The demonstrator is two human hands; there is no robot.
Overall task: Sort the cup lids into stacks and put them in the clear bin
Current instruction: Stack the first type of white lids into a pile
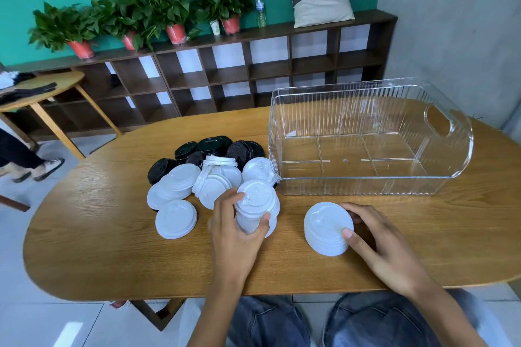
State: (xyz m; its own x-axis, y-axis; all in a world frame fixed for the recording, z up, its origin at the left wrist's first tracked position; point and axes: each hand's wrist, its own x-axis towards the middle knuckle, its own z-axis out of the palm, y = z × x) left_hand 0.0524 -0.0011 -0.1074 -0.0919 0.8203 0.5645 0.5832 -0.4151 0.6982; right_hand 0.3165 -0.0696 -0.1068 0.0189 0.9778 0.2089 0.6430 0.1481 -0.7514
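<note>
A pile of loose white lids (180, 186) and black lids (214, 146) lies at the middle of the wooden table (98, 234). My left hand (236, 236) grips a tilted stack of white lids (258, 205) at the pile's near edge, fingers and thumb curled round it. My right hand (377, 242) holds a second stack of white lids (327, 228) that stands on the table, thumb on its near rim, fingers behind it. The clear bin (439, 177) stands to the right behind that stack, with nothing in it.
A single white lid (176, 218) lies apart at the pile's near left. Behind the table runs a dark shelf unit (225, 70) with potted plants, a bottle and a cushion. A second table (42, 90) and a person's legs (25, 158) are at the left.
</note>
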